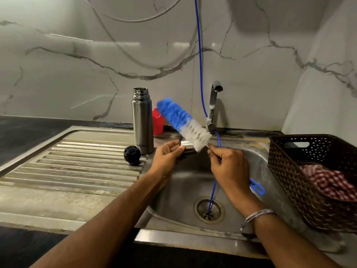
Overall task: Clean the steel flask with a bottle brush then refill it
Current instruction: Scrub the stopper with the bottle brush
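Note:
The steel flask (142, 120) stands upright and uncapped on the drainboard at the sink's back left corner. Its black cap (132, 154) lies just in front of it. My right hand (229, 171) grips the bottle brush (183, 122) by its wire stem just below the bristles. The blue and white bristle head points up and left toward the flask, and the blue handle loop (257, 187) sticks out behind my wrist. My left hand (167, 156) hovers beside the white bristles with fingers curled and thumb and fingertips pinched close; whether it holds anything I cannot tell.
The steel sink basin (185, 182) lies below my hands, with a thin blue hose (212, 190) running down from the wall into the drain (209, 209). The tap (213, 105) stands at the back. A red container (158, 121) sits behind the flask. A brown basket (301, 182) holding a checked cloth (328, 180) is on the right.

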